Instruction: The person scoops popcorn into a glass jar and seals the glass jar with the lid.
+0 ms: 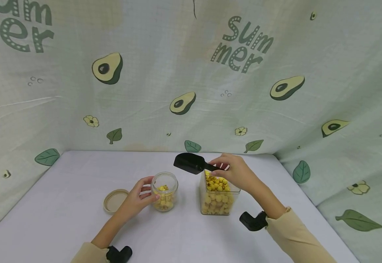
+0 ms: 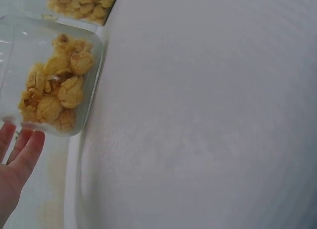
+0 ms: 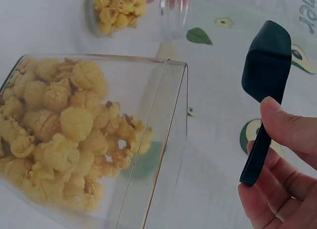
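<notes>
- Your right hand (image 1: 238, 172) pinches the handle of the black scoop (image 1: 191, 163); thumb and fingers are clamped on it, and the scoop head is raised above the table, pointing toward your left.
- The scoop sits just over the rim of the square container (image 1: 217, 197), which is about full of yellow puffed snacks.
- Your left hand (image 1: 139, 197) wraps around the small round jar (image 1: 165, 191), with fingers curled on its side; the jar stands upright, partly filled with the same snacks.
- The jar stands just left of the square container, not touching it.
- A tan lid (image 1: 115, 200) lies flat on the white table (image 1: 79, 204), near your left hand.
</notes>
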The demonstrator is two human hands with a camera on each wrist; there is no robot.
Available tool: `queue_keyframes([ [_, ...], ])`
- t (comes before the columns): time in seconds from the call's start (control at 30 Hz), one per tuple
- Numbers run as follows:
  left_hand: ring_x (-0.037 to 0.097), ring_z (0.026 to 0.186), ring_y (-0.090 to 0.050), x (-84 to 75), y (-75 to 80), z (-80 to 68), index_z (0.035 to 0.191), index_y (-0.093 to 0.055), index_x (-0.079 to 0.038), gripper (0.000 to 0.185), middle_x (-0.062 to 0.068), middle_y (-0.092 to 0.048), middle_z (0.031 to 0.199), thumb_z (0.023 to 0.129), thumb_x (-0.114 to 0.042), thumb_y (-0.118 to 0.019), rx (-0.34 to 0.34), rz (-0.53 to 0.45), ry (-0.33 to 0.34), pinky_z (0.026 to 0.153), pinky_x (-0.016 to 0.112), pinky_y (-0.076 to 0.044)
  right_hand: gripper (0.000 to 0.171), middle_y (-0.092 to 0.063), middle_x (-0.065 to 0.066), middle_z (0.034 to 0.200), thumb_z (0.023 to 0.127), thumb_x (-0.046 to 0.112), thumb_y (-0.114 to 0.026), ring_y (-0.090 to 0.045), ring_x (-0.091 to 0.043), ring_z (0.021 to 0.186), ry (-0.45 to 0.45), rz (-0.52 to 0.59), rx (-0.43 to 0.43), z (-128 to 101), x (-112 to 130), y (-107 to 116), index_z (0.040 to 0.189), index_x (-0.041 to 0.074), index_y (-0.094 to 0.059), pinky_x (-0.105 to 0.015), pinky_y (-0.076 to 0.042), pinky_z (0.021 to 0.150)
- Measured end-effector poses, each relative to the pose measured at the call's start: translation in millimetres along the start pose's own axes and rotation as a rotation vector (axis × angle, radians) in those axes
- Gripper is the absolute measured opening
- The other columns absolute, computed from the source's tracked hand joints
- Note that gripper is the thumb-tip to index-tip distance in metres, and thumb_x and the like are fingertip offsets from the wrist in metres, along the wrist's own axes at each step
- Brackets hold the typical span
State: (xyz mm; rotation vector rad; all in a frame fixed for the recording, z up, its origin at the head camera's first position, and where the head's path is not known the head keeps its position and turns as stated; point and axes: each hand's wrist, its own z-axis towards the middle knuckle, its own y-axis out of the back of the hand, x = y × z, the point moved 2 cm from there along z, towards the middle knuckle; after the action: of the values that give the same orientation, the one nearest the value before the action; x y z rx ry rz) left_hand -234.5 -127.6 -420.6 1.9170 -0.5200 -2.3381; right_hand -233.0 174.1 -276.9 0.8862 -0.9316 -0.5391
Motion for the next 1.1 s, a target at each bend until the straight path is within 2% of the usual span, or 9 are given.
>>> queue_keyframes([
  [0.4,0.030,0.116,-0.048,-2.0,1.1,-0.8,0.136,-0.038,-0.005,0.066,0.016,-0.043,0.135,0.081,-0.020,-0.072,0.009,-0.004,-0.013,0.098,0.041,-0.047,0.026,-0.062,0.004,0.082,0.078,0.015,-0.074,-0.055,-0.011,0.074,-0.030,-0.024,-0.033,-16.0,-17.5,11.7,0.103,0.011,-0.070,-0.023,-0.049,0.062],
  [0.53,0.034,0.118,-0.047,-5.5,0.0,-1.6,0.142,-0.031,-0.006,0.074,0.018,-0.041,0.136,0.082,-0.021,-0.071,0.006,0.034,-0.039,0.099,0.046,-0.045,0.026,-0.062,0.003,0.083,0.078,0.014,-0.074,-0.055,-0.012,0.074,-0.048,-0.030,-0.036,-22.7,-23.5,15.5,0.104,0.010,-0.070,-0.023,-0.048,0.060],
  [0.7,0.037,0.130,-0.035,-17.3,-3.2,-3.7,0.148,-0.020,-0.013,0.085,0.016,-0.032,0.145,0.081,-0.024,-0.072,-0.055,0.147,-0.163,0.104,0.056,-0.035,0.026,-0.062,0.003,0.083,0.078,0.014,-0.074,-0.055,-0.012,0.075,-0.054,-0.047,-0.047,-30.0,-30.1,20.6,0.104,0.010,-0.070,-0.023,-0.049,0.060],
  [0.8,0.032,0.134,-0.030,-30.8,-8.3,-6.7,0.148,-0.022,-0.016,0.088,0.011,-0.030,0.146,0.077,-0.024,-0.075,-0.112,0.245,-0.292,0.106,0.059,-0.032,0.026,-0.062,0.003,0.083,0.078,0.014,-0.074,-0.055,-0.011,0.075,-0.055,-0.060,-0.052,-34.0,-33.6,23.8,0.103,0.010,-0.070,-0.023,-0.049,0.061],
  [0.87,0.029,0.134,-0.031,-41.9,-14.4,-8.6,0.147,-0.025,-0.016,0.090,0.009,-0.032,0.146,0.074,-0.023,-0.077,-0.134,0.339,-0.410,0.105,0.057,-0.033,0.026,-0.062,0.003,0.082,0.078,0.014,-0.074,-0.055,-0.011,0.075,-0.058,-0.073,-0.055,-36.8,-36.0,26.0,0.103,0.011,-0.070,-0.023,-0.050,0.061],
  [0.93,0.025,0.133,-0.032,-53.5,-22.4,-10.7,0.146,-0.027,-0.015,0.090,0.007,-0.033,0.145,0.073,-0.024,-0.078,-0.130,0.439,-0.513,0.105,0.052,-0.037,0.025,-0.062,0.003,0.082,0.078,0.014,-0.074,-0.055,-0.010,0.074,-0.062,-0.083,-0.059,-39.6,-38.4,28.0,0.103,0.011,-0.070,-0.022,-0.050,0.061],
  [1.0,0.022,0.133,-0.034,-64.1,-31.4,-12.4,0.146,-0.028,-0.016,0.088,0.006,-0.034,0.145,0.074,-0.026,-0.078,-0.104,0.502,-0.586,0.103,0.046,-0.042,0.025,-0.062,0.004,0.082,0.079,0.014,-0.073,-0.055,-0.010,0.074,-0.066,-0.093,-0.062,-42.1,-40.9,29.5,0.103,0.011,-0.070,-0.022,-0.049,0.061],
  [1.1,0.017,0.131,-0.036,-76.1,-45.3,-13.7,0.145,-0.029,-0.018,0.083,0.002,-0.035,0.144,0.077,-0.029,-0.075,-0.053,0.524,-0.624,0.101,0.040,-0.045,0.024,-0.062,0.004,0.081,0.078,0.014,-0.074,-0.055,-0.009,0.073,-0.072,-0.100,-0.067,-45.3,-44.1,30.8,0.102,0.011,-0.071,-0.022,-0.049,0.060],
])
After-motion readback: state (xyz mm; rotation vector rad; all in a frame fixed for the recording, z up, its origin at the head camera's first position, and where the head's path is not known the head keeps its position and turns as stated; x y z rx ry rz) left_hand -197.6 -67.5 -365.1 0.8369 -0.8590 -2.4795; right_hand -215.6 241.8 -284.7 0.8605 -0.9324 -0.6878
